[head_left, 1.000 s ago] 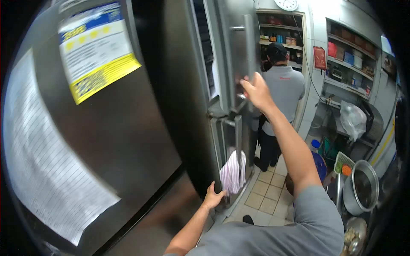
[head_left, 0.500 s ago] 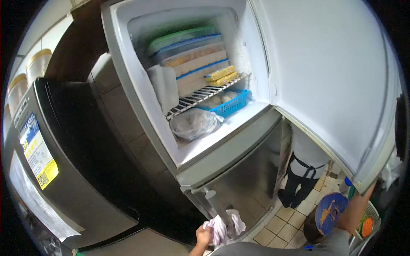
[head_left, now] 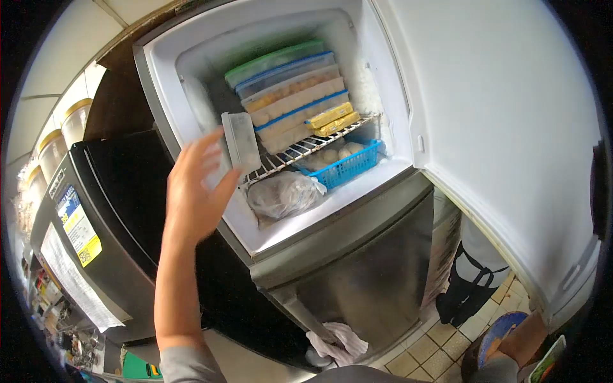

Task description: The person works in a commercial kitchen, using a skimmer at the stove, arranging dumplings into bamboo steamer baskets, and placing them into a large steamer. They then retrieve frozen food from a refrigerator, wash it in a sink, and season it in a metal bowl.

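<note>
My left hand (head_left: pixel 199 185) is raised at the left edge of the open freezer compartment (head_left: pixel 383 182), its fingers apart and slightly blurred. Nearest to it stands a frosted plastic container (head_left: pixel 242 143) at the left end of the wire shelf (head_left: pixel 287 156). Stacked bags with green and blue edges (head_left: pixel 287 89) and yellow packets (head_left: pixel 333 119) rest on the shelf. Below are a blue basket (head_left: pixel 348 167) of round items and a clear plastic bag (head_left: pixel 285 193). My right forearm (head_left: pixel 523 341) is at the lower right; the hand is hidden behind the freezer door (head_left: pixel 504 127).
A striped cloth (head_left: pixel 338 343) hangs on the lower door's handle. Another person (head_left: pixel 472 274) in dark trousers stands beyond the open door. A dark fridge (head_left: pixel 108 223) with papers is at the left, and a blue-topped bin (head_left: pixel 498 338) is at the lower right.
The freezer door has swung open since the oldest frame. My left hand has let go of the cloth and moved up beside the compartment. My right hand has passed out of sight.
</note>
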Available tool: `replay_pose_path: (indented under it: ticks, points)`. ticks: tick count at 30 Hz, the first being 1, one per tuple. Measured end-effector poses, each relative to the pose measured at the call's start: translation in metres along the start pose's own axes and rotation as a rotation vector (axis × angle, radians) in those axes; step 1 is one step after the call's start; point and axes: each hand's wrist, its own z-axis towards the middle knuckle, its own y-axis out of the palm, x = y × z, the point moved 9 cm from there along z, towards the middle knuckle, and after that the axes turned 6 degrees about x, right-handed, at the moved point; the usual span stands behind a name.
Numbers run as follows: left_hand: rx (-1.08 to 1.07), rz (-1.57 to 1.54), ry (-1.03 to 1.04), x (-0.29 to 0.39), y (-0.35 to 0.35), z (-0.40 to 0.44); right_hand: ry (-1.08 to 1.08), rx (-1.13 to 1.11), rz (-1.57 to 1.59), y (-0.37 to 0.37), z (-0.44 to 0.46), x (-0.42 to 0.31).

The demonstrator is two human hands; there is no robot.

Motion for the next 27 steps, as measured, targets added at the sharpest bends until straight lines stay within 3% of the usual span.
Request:
replay_pose_path:
  ticks: [2, 5, 7, 8, 10, 15, 18, 20, 24, 26, 27]
  points:
    - [0.019, 0.493, 0.108, -0.011, 0.042, 0.039, 0.001, -0.011, -0.011, 0.001, -0.003, 0.000]
    - [-0.027, 0.665, -0.094, -0.053, 0.093, 0.063, 0.000, -0.042, -0.022, 0.015, -0.006, -0.001]
    - [0.173, 0.786, -0.089, -0.073, 0.102, 0.065, -0.004, -0.055, -0.021, 0.019, -0.006, -0.004]
    - [0.175, 0.771, -0.102, -0.064, 0.101, 0.067, -0.007, -0.056, -0.029, 0.018, -0.008, -0.007]
    - [0.086, 0.589, -0.337, -0.064, 0.095, 0.067, -0.024, -0.058, -0.039, 0.013, -0.014, -0.015]
    - [0.332, 0.630, -0.197, -0.026, 0.074, 0.058, -0.012, -0.063, -0.039, 0.022, -0.020, -0.025]
    - [0.333, 0.609, -0.184, 0.014, 0.052, 0.043, -0.020, -0.068, -0.044, 0.025, -0.022, -0.028]
    - [0.298, 0.600, -0.265, 0.032, 0.020, 0.034, -0.024, -0.074, -0.041, 0.023, -0.021, -0.029]
    - [0.399, 0.409, -0.148, 0.085, -0.078, 0.007, -0.057, -0.096, -0.031, 0.029, -0.034, -0.046]
    - [0.414, 0.317, -0.212, 0.106, -0.128, -0.023, -0.116, -0.113, -0.026, 0.033, -0.037, -0.070]
    - [0.451, 0.191, -0.119, 0.108, -0.151, -0.038, -0.171, -0.131, -0.013, 0.044, -0.041, -0.083]
